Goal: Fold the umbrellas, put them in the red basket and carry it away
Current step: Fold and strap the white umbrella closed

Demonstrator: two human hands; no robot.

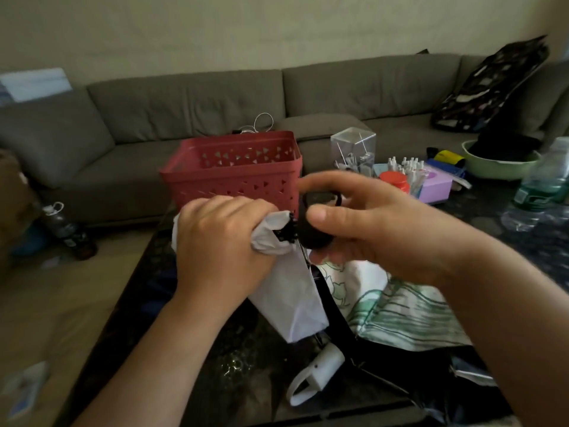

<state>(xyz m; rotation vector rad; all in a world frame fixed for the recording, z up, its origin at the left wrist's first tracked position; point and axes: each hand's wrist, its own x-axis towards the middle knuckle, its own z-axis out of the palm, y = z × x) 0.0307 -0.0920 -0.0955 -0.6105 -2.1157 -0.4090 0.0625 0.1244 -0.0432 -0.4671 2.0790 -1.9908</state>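
The white umbrella point(286, 291) is held above the dark surface point(234, 349), just in front of the red basket point(234, 171), its canopy bunched and hanging toward the near side. The left hand point(221, 241) has its fingers curled tight round the gathered fabric near the top. The right hand point(366, 223) wraps thumb and fingers round the black handle point(314, 232), with a black strap loop showing just above the thumb.

The canopy looks light, thin and slippery, likely to spring loose if the grip eases, so it is best squeezed close to the ribs while the stiff handle end takes the push. The thin metal ribs probably bend easily and should not be forced.

A second umbrella with a green pattern point(397, 309) lies open on the surface under the right forearm, with its white handle point(326, 362) and wrist loop near the viewer; its spread ribs may snag the white one. The basket stands empty as far as can be seen, its mouth unobstructed. To the right, well apart, crowd a clear box point(354, 146), an orange-lidded jar point(395, 180), a purple box point(435, 186), a green bowl point(498, 167) and a plastic bottle point(545, 186). A grey sofa point(184, 100) runs along the far side.
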